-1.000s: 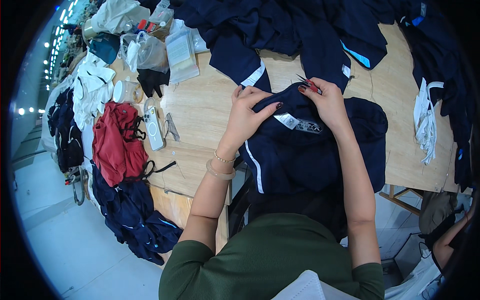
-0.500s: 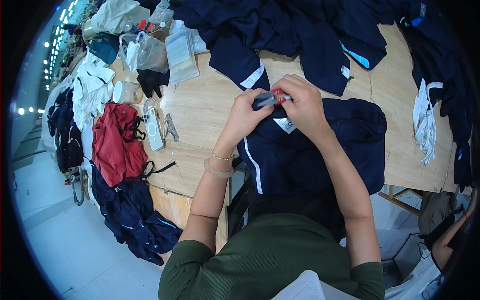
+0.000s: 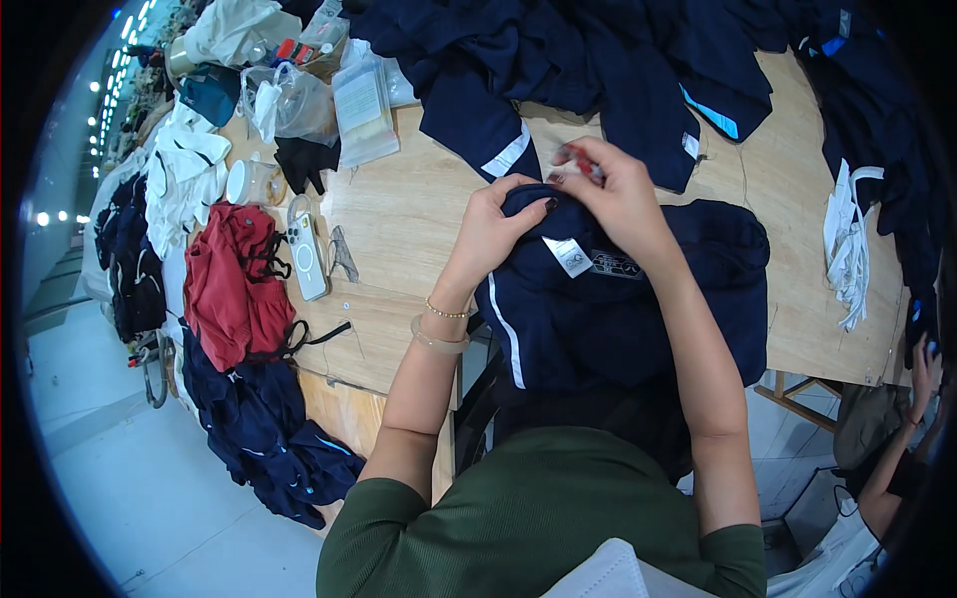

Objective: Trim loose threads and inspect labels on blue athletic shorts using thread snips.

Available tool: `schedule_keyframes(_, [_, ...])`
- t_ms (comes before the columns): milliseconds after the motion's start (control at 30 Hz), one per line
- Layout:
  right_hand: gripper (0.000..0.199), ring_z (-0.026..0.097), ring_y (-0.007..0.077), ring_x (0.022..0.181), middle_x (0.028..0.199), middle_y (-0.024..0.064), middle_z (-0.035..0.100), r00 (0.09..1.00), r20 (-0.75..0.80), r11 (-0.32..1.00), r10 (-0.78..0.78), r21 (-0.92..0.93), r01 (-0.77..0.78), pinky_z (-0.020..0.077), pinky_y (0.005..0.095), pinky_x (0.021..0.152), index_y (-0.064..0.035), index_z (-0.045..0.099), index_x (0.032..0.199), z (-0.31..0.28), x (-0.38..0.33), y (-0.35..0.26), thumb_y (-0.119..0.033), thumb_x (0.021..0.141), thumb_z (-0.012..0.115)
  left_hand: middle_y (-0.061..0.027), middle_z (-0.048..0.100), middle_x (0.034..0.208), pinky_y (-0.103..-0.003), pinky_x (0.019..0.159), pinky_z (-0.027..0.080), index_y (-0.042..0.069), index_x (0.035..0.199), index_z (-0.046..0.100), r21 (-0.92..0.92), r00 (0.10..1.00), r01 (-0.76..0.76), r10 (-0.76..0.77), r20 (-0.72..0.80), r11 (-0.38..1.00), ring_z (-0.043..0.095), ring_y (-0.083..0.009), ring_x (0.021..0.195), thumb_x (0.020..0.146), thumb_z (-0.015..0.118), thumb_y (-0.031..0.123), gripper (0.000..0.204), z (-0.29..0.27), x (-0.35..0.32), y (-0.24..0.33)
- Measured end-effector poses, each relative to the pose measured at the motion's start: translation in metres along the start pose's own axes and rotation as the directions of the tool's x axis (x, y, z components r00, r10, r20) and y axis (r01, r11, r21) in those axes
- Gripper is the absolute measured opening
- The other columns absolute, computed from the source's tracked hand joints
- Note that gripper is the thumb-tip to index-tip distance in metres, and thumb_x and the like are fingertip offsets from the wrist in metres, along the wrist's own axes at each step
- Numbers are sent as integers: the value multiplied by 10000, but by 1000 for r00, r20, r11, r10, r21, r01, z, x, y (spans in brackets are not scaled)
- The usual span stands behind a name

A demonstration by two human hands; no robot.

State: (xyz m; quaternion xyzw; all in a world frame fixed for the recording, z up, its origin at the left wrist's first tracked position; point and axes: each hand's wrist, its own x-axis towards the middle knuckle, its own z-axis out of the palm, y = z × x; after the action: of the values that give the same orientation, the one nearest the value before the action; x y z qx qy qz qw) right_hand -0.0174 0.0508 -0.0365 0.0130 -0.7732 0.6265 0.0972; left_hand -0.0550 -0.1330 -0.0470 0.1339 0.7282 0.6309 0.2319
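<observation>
1. The navy garment lies across the near edge of the table, against the person's body; its near part seems to overhang, so its weight could drag it down if the grip loosened.
2. The white label sits on the garment's far half; a stray sharp tip there could nick it or the cloth around it.
3. The left hand pinches the garment's far edge between thumb and fingers; bunched folds could hide a second layer and let it get caught.
4. The right hand, just beside it, curls around a small red tool, blurred; whether its fingertips touch the cloth I cannot tell. If the tool is sharp, a slip could jab the left thumb.
5. On the pale wood, a red garment and phone lie left, white strips right; navy clothes heap along the far side.
6. Beyond the table: pale floor near left, another person's hand right, lamps far left.
</observation>
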Motion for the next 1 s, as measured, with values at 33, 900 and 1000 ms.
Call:
schedule_keyframes(33, [273, 685, 233, 843, 937, 120, 684, 995, 41, 986, -88, -137, 93, 514, 281, 740, 29, 624, 1128, 2, -1, -2, -61, 870, 635, -32, 689, 868, -215, 730, 495, -31, 999, 674, -4, 1000, -4, 4, -2, 1000, 597, -70, 788, 854, 695, 68, 177, 0, 0, -1])
schedule_keyframes(900, [190, 626, 289, 660, 768, 210, 644, 995, -13, 993, 104, -57, -104, 460, 363, 631, 49, 633, 952, 12, 4, 2, -129, 887, 641, -64, 627, 891, -246, 579, 469, -20, 960, 693, 566, 810, -238, 483, -333, 789, 580, -129, 641, 836, 703, -23, 124, 40, -9, 17])
schedule_keyframes(1000, [190, 634, 278, 674, 799, 189, 659, 995, -1, 986, 98, -133, -97, 467, 355, 642, 44, 609, 963, 5, 1, 2, -128, 888, 640, -68, 636, 883, -249, 578, 468, -19, 957, 693, 558, 834, -241, 464, -299, 794, 581, -136, 643, 844, 690, -28, 114, 41, -8, 21])
